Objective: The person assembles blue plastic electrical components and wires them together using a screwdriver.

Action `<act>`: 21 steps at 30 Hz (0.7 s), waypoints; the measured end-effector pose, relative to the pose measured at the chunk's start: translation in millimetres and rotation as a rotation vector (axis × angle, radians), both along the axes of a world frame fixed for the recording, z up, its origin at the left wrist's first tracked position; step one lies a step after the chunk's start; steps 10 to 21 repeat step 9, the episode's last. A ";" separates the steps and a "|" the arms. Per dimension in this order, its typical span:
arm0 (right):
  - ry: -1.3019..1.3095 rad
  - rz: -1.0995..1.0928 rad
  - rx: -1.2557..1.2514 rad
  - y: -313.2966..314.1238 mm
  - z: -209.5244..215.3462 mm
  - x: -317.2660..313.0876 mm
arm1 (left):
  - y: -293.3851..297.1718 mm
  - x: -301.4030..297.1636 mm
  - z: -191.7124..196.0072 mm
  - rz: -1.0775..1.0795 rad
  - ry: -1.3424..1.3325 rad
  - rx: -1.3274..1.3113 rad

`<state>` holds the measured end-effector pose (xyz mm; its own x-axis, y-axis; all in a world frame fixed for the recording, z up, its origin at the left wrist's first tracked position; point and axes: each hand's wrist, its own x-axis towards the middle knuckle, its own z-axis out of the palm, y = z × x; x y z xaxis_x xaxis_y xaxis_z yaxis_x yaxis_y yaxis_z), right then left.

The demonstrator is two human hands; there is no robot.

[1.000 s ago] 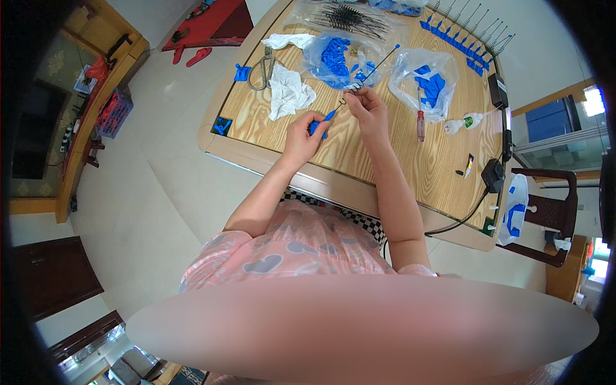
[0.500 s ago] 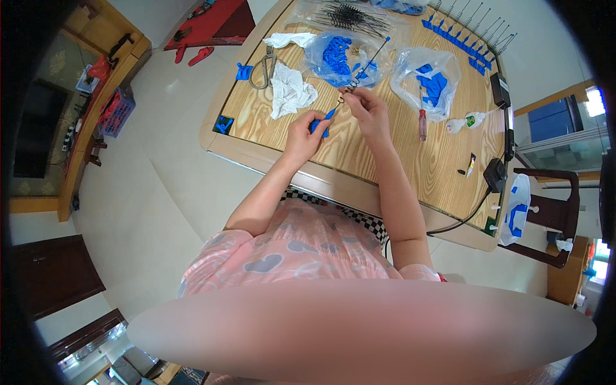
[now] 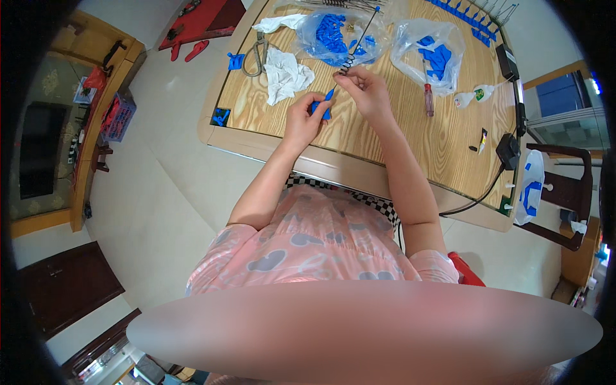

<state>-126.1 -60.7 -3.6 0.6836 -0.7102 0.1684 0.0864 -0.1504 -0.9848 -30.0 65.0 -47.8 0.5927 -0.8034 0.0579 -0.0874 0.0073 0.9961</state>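
My left hand (image 3: pixel 305 122) is closed round a small blue plastic piece (image 3: pixel 321 109), its pointed tip sticking up past my thumb. Close by on the right, my right hand (image 3: pixel 367 95) pinches the lower end of a thin dark wire with a coiled spring section (image 3: pixel 347 63). The wire slants up and away, ending in a blue tip (image 3: pixel 377 9). A short gap shows between the blue piece's tip and my right fingertips. Beyond my hands lies a clear bag of blue pieces (image 3: pixel 308 45).
On the wooden table (image 3: pixel 410 154) lie scissors (image 3: pixel 256 58), a white cloth (image 3: pixel 285 76), another clear bag (image 3: pixel 401 54), a screwdriver (image 3: pixel 428 101), white bottles (image 3: pixel 475 96) and a small tube (image 3: pixel 482 140). Several wires stand in a blue row (image 3: pixel 459 14) at far right. A black adapter (image 3: pixel 508 151) trails its cable rightward.
The view has shifted, so the table sits higher in the picture. A small wire loop seen earlier between my hands no longer shows. Both hands keep their holds.
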 end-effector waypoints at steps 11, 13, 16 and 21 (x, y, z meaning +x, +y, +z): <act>-0.180 -0.102 -0.074 -19.3 -11.8 -1.7 | -36.9 8.6 18.7 -0.028 -0.520 -0.034; -0.180 -0.102 -0.074 -19.3 -11.8 -1.7 | -36.9 8.6 18.7 -0.028 -0.520 -0.034; -0.180 -0.102 -0.074 -19.3 -11.8 -1.7 | -36.9 8.6 18.7 -0.028 -0.520 -0.034; -0.180 -0.102 -0.074 -19.3 -11.8 -1.7 | -36.9 8.6 18.7 -0.028 -0.520 -0.034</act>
